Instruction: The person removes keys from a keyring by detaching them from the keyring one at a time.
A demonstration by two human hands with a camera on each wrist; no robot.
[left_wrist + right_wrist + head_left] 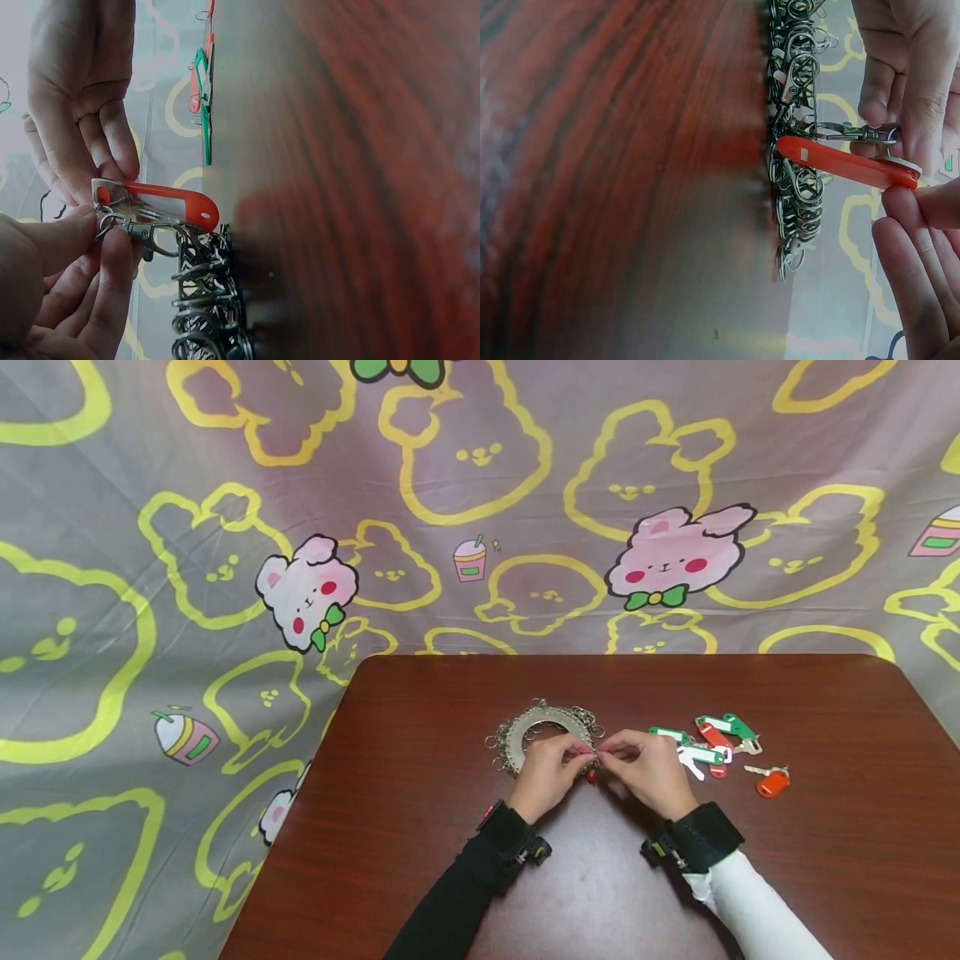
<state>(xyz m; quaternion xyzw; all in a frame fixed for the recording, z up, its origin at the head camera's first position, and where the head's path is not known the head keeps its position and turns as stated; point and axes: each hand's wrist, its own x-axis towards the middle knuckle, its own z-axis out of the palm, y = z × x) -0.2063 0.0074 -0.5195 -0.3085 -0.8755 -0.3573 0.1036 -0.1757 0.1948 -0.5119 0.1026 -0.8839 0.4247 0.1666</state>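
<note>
A flat metal key hoop [516, 742], hung all round with small hooks and split rings, lies on the table. At its near right edge my left hand [546, 772] pinches the ringed end of one snap hook [142, 231] between thumb and fingers. Facing it, my right hand [651, 768] pinches a key with a red tag [844, 163] by the end where the key's head and ring meet. In the left wrist view a small split ring [107, 223] shows at the fingertips, close against the hook. Whether it is threaded through cannot be told.
Right of the hands lies a pile of keys with green tags [701, 755] and red tags [715, 735]. A single key with an orange-red tag [772, 785] lies apart, farther right. The brown table [420, 710] meets a patterned curtain [525, 543] behind.
</note>
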